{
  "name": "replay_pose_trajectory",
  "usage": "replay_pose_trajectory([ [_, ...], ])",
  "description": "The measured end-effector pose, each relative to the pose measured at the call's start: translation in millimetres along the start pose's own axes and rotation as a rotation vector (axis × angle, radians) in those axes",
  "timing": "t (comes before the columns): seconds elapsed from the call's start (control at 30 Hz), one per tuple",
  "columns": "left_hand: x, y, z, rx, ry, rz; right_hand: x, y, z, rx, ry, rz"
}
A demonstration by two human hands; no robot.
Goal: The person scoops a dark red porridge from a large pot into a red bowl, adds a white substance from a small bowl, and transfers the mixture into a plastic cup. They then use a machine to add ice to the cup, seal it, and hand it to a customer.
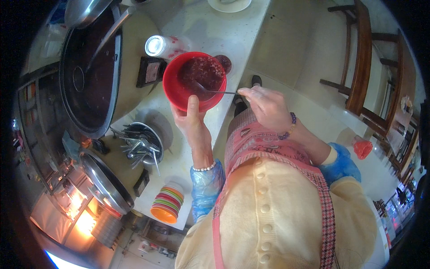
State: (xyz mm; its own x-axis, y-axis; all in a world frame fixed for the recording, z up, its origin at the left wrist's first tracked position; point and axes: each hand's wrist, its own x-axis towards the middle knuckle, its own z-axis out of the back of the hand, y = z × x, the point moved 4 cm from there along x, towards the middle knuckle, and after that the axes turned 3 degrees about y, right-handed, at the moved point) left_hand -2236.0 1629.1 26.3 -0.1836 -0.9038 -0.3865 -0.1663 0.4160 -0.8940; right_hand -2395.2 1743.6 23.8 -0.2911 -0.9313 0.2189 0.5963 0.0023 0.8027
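The left hand [193, 120] holds a red bowl [179, 92] up above the edge of the pale table [197, 27], thumb hooked over the near rim and the other fingers hidden underneath, so its grip is pressed around the bowl's wall. The bowl is already well filled with a dark reddish, grainy porridge [201, 71], and its mouth tips slightly toward the person. The right hand [264, 105] pinches the end of a metal spoon [210, 89] between thumb and fingertips; the spoon's bowl end is sunk in the porridge at the lower middle of the bowl. As a judgement, the filling looks done and the work in hand is stirring or scooping, with nothing yet lifted out on the spoon. The spoon's long axis runs nearly level across the picture, handle toward the right hand, working end pointing left and a little up into the bowl. Just behind the red bowl stand a small dish of dark stuff [225, 62] and a shiny-lidded jar [163, 45]. To the left lies a large dark pot [87, 71], nearer the person a steel container of cutlery [143, 143] and a stack of coloured bowls [166, 202].
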Motion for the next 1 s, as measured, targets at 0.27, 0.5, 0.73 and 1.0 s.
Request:
replay_pose_trajectory([
  [0.27,1,1,2,0.01,0.018,-0.016,-1,-12,-2,-0.073,0.019,-0.024],
  [0.5,2,-1,-3,0.031,-0.009,0.002,-6,-19,9,-0.067,-0.067,-0.043],
  [0.73,4,3,2,0.031,-0.004,-0.02,-5,-17,20,-0.087,-0.094,-0.051],
  [1.0,4,0,-2,0.049,-0.015,-0.034,0,-7,2,-0.008,-0.047,-0.03],
])
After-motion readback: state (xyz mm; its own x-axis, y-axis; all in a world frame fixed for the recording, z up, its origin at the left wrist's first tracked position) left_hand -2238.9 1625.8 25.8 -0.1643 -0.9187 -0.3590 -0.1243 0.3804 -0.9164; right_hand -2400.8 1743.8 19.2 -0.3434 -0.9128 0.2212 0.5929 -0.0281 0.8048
